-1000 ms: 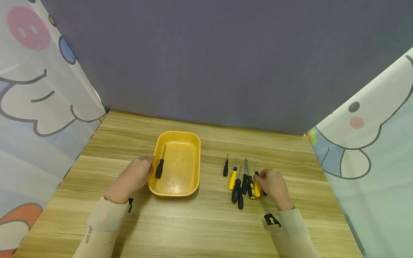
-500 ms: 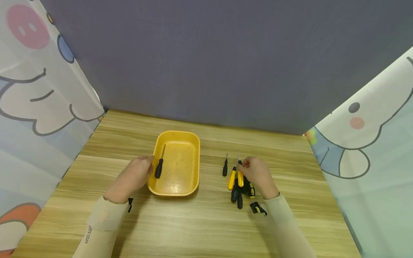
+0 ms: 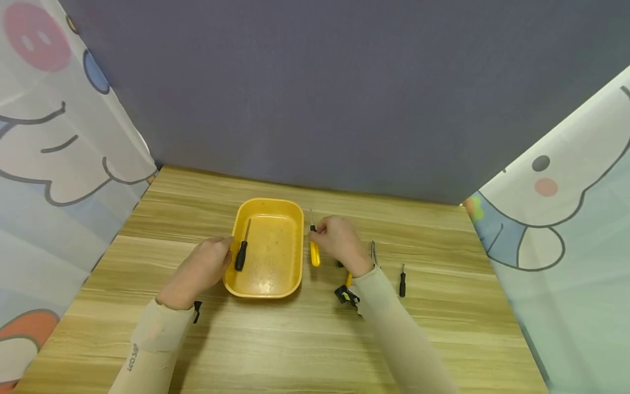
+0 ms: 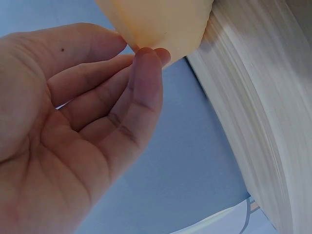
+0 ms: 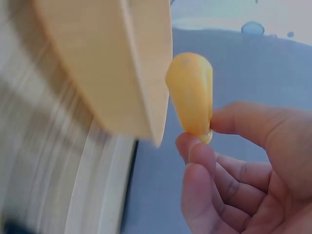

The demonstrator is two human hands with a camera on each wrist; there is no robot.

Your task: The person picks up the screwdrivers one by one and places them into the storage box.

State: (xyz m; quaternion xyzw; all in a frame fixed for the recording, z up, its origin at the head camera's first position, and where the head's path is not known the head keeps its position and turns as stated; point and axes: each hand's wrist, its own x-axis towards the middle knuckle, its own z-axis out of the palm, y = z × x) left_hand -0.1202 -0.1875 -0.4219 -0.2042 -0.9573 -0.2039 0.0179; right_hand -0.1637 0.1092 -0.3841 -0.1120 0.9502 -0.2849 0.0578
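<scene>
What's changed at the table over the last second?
The right hand has carried the yellow-handled screwdriver left, to just right of the tray. The small black screwdriver that hand mostly hid now shows. The left hand still pinches the tray's left rim; the black screwdriver inside stayed put.

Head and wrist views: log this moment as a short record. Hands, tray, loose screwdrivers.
left hand: pinches yellow tray at its left rim
right hand: pinches yellow-handled screwdriver, right of the tray
tray contents: one black-handled screwdriver
table: small black screwdriver right of right sleeve; other tools mostly hidden
</scene>
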